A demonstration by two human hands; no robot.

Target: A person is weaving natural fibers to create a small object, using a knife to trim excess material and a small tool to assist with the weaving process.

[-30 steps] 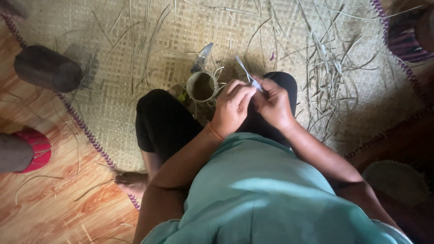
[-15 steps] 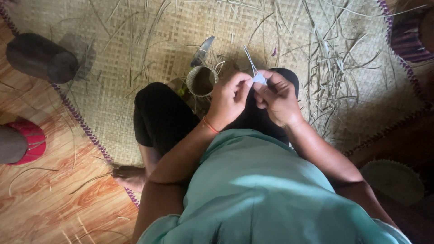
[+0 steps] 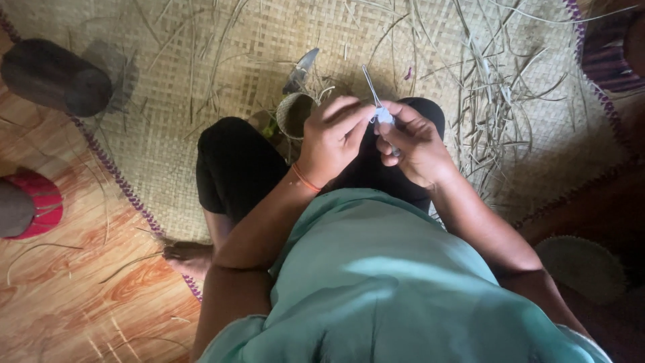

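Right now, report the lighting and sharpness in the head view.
Head view: dim and uneven, with the right edge and corners in deep shadow; light falls on the woven mat; the left hand and right hand look soft, and the pale strip glares.

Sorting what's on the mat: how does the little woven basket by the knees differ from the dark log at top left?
The woven basket is small, pale and open-topped, partly hidden behind the left hand; the dark log is bigger, solid and lies on its side at the mat's edge. Both look round.
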